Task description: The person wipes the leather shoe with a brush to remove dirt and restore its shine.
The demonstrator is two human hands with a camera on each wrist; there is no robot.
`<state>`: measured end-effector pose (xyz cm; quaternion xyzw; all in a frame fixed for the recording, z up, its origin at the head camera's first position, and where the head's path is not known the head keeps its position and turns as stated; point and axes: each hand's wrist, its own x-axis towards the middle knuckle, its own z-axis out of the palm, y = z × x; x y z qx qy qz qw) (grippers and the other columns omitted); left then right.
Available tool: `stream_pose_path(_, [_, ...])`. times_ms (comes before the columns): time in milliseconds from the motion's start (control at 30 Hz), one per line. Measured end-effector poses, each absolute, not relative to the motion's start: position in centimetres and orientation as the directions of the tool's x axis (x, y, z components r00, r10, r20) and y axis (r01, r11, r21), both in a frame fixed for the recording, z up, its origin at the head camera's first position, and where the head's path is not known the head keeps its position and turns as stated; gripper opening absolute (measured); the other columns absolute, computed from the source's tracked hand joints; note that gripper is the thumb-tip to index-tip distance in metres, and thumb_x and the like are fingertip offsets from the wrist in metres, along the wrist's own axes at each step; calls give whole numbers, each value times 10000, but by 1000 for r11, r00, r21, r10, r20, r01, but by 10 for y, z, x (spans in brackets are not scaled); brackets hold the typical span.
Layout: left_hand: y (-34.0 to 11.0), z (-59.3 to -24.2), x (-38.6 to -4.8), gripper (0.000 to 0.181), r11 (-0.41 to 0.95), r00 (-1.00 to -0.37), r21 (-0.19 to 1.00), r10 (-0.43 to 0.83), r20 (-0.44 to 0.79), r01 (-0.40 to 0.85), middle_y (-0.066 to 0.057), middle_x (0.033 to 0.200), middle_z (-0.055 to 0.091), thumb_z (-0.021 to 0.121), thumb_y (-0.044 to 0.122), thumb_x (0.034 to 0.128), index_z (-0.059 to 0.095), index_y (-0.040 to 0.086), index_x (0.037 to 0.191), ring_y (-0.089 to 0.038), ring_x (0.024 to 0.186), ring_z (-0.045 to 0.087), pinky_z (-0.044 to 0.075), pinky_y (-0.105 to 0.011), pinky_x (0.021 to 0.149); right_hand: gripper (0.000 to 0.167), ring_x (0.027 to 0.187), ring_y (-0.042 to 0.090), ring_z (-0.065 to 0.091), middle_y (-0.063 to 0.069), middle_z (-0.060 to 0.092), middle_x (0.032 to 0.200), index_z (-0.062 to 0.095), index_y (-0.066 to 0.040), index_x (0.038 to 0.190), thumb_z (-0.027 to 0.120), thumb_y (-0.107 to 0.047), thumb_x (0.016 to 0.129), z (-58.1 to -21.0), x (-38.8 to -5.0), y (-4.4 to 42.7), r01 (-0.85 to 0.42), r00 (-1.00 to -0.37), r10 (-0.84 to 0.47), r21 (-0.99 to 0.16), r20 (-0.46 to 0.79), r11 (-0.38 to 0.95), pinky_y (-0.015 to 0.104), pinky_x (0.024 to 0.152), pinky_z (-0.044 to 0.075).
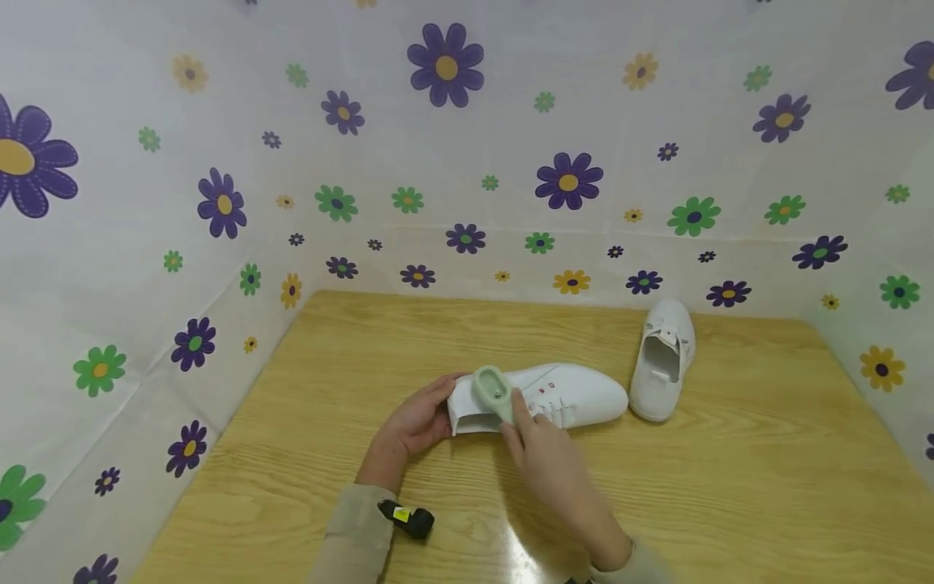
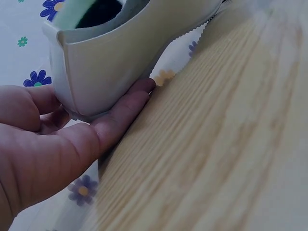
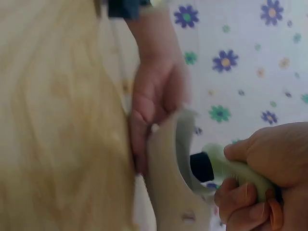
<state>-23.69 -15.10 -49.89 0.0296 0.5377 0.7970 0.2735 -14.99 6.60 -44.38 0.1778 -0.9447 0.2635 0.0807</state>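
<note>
A white lace-up shoe (image 1: 591, 395) lies on the table with its toe to the right. My left hand (image 1: 417, 422) grips it around the heel; in the left wrist view, fingers (image 2: 127, 108) reach under and along the heel. A pale green brush (image 1: 493, 391) is in my right hand (image 1: 549, 464), held by the handle over the shoe's opening. In the right wrist view its dark bristles (image 3: 201, 167) face into the opening, and an orange loop (image 3: 274, 211) hangs at the handle's end. Whether the bristles touch the shoe, I cannot tell.
A second white shoe (image 1: 660, 381) stands at the back right, its toe towards the wall. The wood-grain table (image 1: 306, 519) is bordered at the back and sides by a flowered white sheet (image 1: 496, 122).
</note>
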Motion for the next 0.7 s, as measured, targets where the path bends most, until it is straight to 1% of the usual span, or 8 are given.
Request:
stream_pose_path(100, [-153,-497,-236,364,-279,-847,873,475,-236,-400,-51,1338,485,261,259,1113,451,154,1406,-163,1138,549,508,-354,862,533,635,168,548,122,621,791,436,51,1456,541,-259,1035,-449,-147,54,-441,-898,-359,-501,256,745,325,548,474])
stream_pose_path(200, [-155,-498,-236,362,-268,-845,878,480,-235,-397,-46,1329,488,255,262,1114,450,163,1403,-162,1127,551,507,-353,854,531,619,138,516,79,598,739,440,51,1452,558,-245,1026,-446,-147,58,-442,-896,-373,-531,239,723,329,591,482])
stream_pose_path(300, [-154,-499,-236,400,-260,-841,876,483,-246,-405,-56,1331,492,235,285,1114,402,142,1448,-180,1116,556,502,-363,852,528,535,98,434,4,492,613,473,16,1442,600,-248,1003,-436,-152,80,-372,-926,-334,-559,173,741,303,572,449])
stream_pose_path(367, [-153,-500,-236,419,-258,-842,874,474,-258,-413,-65,1326,499,240,289,1112,379,126,1473,-187,1105,559,501,-369,845,529,491,91,362,-16,410,575,475,-24,1453,599,-272,1003,-427,-155,98,-308,-947,-302,-561,106,768,292,527,400])
stream_pose_path(467, [-152,-500,-236,443,-249,-846,877,462,-265,-411,-74,1332,499,251,294,1111,355,107,1499,-188,1102,554,500,-372,844,519,473,106,359,8,419,573,468,-80,1471,581,-295,1011,-416,-158,125,-233,-968,-246,-534,48,813,291,475,357])
stream_pose_path(567, [-151,-499,-236,447,-245,-853,882,451,-264,-403,-73,1328,501,255,293,1110,359,102,1500,-186,1099,552,502,-373,844,493,560,168,448,95,544,690,470,-85,1475,564,-246,1018,-408,-158,149,-214,-975,-218,-474,46,854,321,496,376])
stream_pose_path(600, [-152,-499,-236,448,-244,-854,884,449,-263,-400,-74,1327,503,255,293,1110,359,100,1501,-186,1097,554,503,-372,844,480,606,205,490,137,585,749,479,-81,1469,562,-222,1018,-406,-158,156,-216,-975,-214,-447,57,868,348,521,408])
stream_pose_path(700, [-153,-498,-236,455,-247,-853,883,452,-260,-400,-72,1320,503,252,293,1110,349,93,1507,-184,1092,556,503,-372,845,446,766,306,535,226,617,944,504,-97,1454,555,-173,1017,-405,-159,172,-220,-976,-206,-368,78,904,456,623,452])
